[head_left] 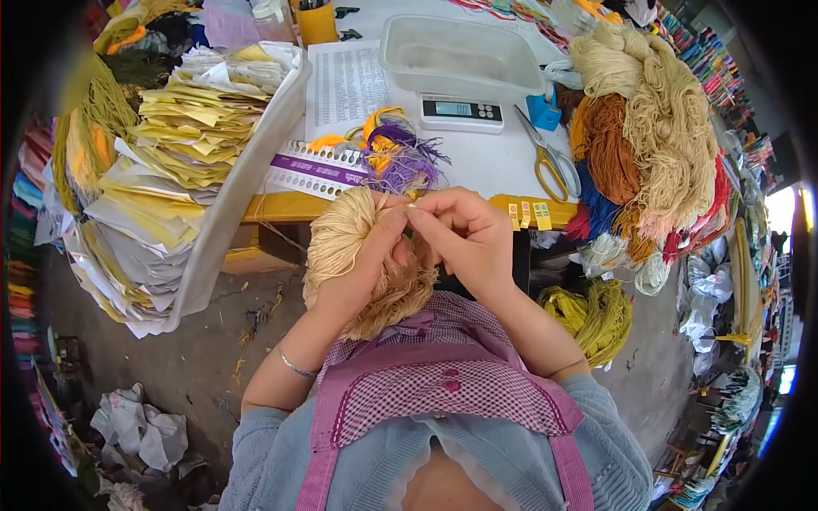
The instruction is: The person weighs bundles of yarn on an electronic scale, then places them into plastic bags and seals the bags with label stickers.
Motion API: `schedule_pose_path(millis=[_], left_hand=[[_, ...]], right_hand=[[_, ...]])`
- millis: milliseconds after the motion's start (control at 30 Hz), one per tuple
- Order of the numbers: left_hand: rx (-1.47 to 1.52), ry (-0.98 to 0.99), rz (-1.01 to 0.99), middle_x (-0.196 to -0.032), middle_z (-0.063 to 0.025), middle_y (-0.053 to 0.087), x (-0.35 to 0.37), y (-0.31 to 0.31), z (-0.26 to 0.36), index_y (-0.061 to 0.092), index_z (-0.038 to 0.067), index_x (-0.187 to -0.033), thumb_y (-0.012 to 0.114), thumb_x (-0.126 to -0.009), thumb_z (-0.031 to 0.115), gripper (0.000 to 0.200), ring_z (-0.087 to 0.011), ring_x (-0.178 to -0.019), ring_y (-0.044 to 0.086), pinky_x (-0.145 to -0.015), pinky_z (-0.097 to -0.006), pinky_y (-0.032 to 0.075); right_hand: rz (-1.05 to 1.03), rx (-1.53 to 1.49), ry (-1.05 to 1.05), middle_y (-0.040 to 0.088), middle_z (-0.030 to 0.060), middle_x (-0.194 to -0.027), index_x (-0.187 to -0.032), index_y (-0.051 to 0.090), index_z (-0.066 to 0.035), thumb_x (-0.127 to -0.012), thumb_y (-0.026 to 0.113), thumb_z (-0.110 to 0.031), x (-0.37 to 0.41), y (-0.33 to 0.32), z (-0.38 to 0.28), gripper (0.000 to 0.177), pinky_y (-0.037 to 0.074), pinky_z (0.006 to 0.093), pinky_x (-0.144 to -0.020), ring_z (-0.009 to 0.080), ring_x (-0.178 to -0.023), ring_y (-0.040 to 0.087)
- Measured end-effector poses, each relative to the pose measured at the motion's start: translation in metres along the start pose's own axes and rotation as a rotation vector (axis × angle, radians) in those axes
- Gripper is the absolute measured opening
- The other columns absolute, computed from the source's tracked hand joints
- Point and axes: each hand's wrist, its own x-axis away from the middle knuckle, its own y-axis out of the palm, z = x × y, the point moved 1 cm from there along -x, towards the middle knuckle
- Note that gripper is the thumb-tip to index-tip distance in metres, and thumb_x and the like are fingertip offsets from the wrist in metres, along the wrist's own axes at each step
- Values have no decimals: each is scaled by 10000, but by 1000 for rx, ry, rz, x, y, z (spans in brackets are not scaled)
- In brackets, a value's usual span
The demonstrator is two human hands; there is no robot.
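A bundle of cream thread (336, 241) hangs below the table's front edge, close to my apron. My left hand (383, 247) is against its right side, with thumb and fingertips pinched together. My right hand (469, 234) meets it at the fingertips, also closed in a pinch. Between the fingertips shows a tiny pale bit, too small to make out. Just beyond my hands, purple and orange threads (396, 157) lie on a white card with holes (315, 168).
A tray of yellow and white papers (200, 264) stands at the left. Behind my hands are a digital scale (461, 112), a clear plastic tub (464, 81) and scissors (550, 162). Thread hanks (669, 128) pile up at the right. A yellow-green hank (603, 319) sits lower right.
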Motion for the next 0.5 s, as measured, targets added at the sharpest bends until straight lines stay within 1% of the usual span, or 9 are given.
schedule_pose_path(millis=[67, 200, 267, 300, 333, 367, 400, 467, 500], left_hand=[[17, -46, -42, -750, -2, 564, 1, -1, -1, 556, 25, -1133, 578, -965, 218, 257, -47, -621, 514, -548, -196, 419], [25, -43, -65, -746, -2, 562, 4, 1, 4, 557, 25, -1161, 561, -973, 231, 280, -49, -630, 519, -552, -199, 419], [-99, -1, -95, -749, 2, 563, 3, -4, 2, 533, 15, -1205, 558, -972, 208, 304, -47, -638, 520, -563, -193, 423], [-97, 2, -95, -749, 2, 563, 3, -4, 3, 533, 15, -1205, 558, -972, 208, 304, -47, -638, 520, -563, -193, 423], [-144, 39, -115, -756, 6, 562, 3, -3, 4, 487, 11, -1271, 555, -972, 193, 357, -47, -639, 520, -571, -193, 427], [-190, 76, -134, -763, 11, 562, 3, -3, 6, 440, 7, -1336, 551, -971, 178, 418, -46, -640, 520, -580, -193, 431], [-190, 77, -134, -763, 11, 562, 3, -3, 7, 440, 7, -1336, 551, -971, 178, 418, -46, -640, 520, -580, -193, 431], [-146, 131, -170, -778, 12, 560, 4, -4, 13, 285, 17, -1459, 554, -960, 130, 578, -48, -639, 525, -598, -196, 445], [-145, 130, -170, -778, 12, 560, 4, -5, 17, 285, 17, -1459, 554, -960, 130, 578, -48, -639, 525, -598, -196, 445]], right_hand=[[14, 24, -19, 608, -34, -638, -950, 641, -21, -891, 663, -79, -1, 0, 5, 85, 316, 151, -388, -11, -466, 492], [13, -10, 5, 617, -35, -659, -965, 637, -33, -885, 674, -83, -3, -2, 4, 101, 319, 150, -405, -13, -483, 489], [10, -24, 23, 622, -38, -677, -980, 637, -40, -880, 680, -81, -3, -4, 5, 116, 326, 152, -420, -12, -500, 492], [50, 163, -91, 621, -31, -691, -984, 648, -38, -870, 686, -67, -3, -5, 5, 125, 349, 168, -447, -2, -526, 495], [90, 349, -204, 620, -24, -705, -989, 658, -35, -859, 693, -54, -3, -7, 7, 135, 372, 184, -474, 9, -552, 499], [61, 495, -503, 607, 18, -781, -1008, 687, -39, -798, 737, -39, -7, -9, 13, 216, 419, 227, -534, 70, -618, 522], [60, 495, -504, 607, 18, -781, -1008, 687, -39, -798, 737, -39, -6, -10, 10, 216, 419, 227, -534, 70, -618, 522], [2, 734, -619, 563, 50, -791, -983, 708, -83, -697, 771, -83, -3, -13, -1, 293, 456, 318, -580, 222, -687, 561], [-56, 808, -615, 560, 55, -865, -1029, 704, -86, -669, 776, -101, -2, -15, -8, 367, 453, 321, -592, 224, -768, 562]])
